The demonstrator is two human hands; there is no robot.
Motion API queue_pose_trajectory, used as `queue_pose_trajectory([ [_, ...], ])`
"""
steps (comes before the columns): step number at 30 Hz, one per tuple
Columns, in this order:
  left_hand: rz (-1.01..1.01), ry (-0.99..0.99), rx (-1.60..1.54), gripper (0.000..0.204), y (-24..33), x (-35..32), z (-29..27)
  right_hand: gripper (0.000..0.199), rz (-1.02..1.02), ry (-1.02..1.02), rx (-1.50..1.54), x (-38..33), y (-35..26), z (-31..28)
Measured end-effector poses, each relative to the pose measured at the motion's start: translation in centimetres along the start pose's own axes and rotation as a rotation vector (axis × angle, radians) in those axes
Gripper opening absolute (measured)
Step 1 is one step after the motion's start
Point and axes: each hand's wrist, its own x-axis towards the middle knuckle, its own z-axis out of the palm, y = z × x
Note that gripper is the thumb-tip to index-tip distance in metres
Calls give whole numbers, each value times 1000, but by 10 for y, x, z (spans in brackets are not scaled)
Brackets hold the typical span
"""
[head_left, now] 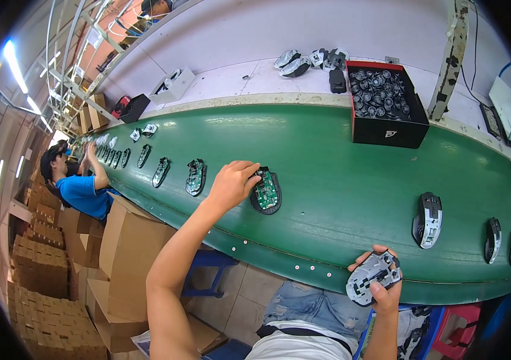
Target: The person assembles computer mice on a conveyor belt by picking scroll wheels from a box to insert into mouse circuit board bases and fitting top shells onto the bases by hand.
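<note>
Green belt (pixel 327 162) carries the mouse base (pixel 266 191) our left hand (pixel 230 183) pinches at its near-left rim, circuit board exposed and likely fragile, while our right hand (pixel 381 282) grips a light, rigid shell (pixel 373 277).

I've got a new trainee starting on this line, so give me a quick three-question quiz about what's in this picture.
1. True or false: the left hand rests on a mouse base with a green circuit board lying on the green conveyor belt.
2. Multiple choice: what does the right hand hold? A) a screwdriver B) a grey and white mouse top shell C) a cardboard box
3. Fill in: the small round parts sit in a black and red ____ at the far side of the belt.

Key: 1 true; 2 B; 3 box.
</note>
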Motion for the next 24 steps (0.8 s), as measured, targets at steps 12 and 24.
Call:
queue_pose_trajectory([
  [12, -33, 100, -244, 32, -11, -8, 24, 73, -3, 5, -19, 0, 1, 0],
  [24, -261, -81, -647, 33, -15, 4, 9, 76, 10, 28, -42, 3, 2, -2],
])
